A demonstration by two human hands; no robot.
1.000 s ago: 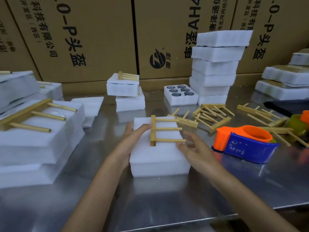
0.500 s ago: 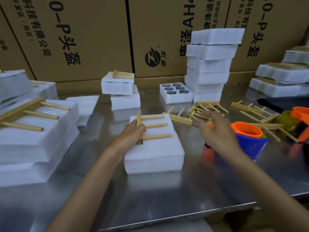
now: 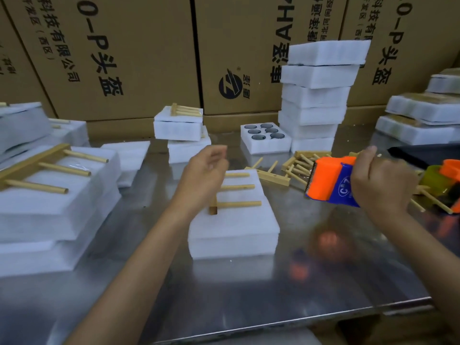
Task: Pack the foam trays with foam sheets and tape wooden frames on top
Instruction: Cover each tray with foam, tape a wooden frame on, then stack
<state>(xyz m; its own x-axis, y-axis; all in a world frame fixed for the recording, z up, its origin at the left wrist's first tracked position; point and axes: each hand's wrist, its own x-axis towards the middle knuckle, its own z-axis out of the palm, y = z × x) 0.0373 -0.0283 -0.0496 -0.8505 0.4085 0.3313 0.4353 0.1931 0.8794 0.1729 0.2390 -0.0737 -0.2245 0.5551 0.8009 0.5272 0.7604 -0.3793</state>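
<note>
A white foam tray (image 3: 234, 232) covered with a foam sheet lies mid-table. On its top rests a wooden frame (image 3: 239, 195) with three dowels pointing right. My left hand (image 3: 206, 175) hovers over the frame's crossbar, fingers loosely curled, holding nothing. It hides most of the bar. To the right of the tray, my right hand (image 3: 380, 183) grips an orange and blue tape dispenser (image 3: 331, 180) above the table, its toothed edge pointing left toward the tray.
Loose wooden frames (image 3: 293, 165) lie behind the tray. A tall stack of foam trays (image 3: 316, 95) and an open tray with round holes (image 3: 263, 138) stand at the back. Packed trays with frames (image 3: 49, 195) fill the left. Another dispenser (image 3: 448, 175) sits far right. Cardboard boxes (image 3: 124, 46) wall the rear.
My right hand reached to the tape dispenser, took hold of it and lifted it off the table. My left hand came up off the wooden frame's crossbar.
</note>
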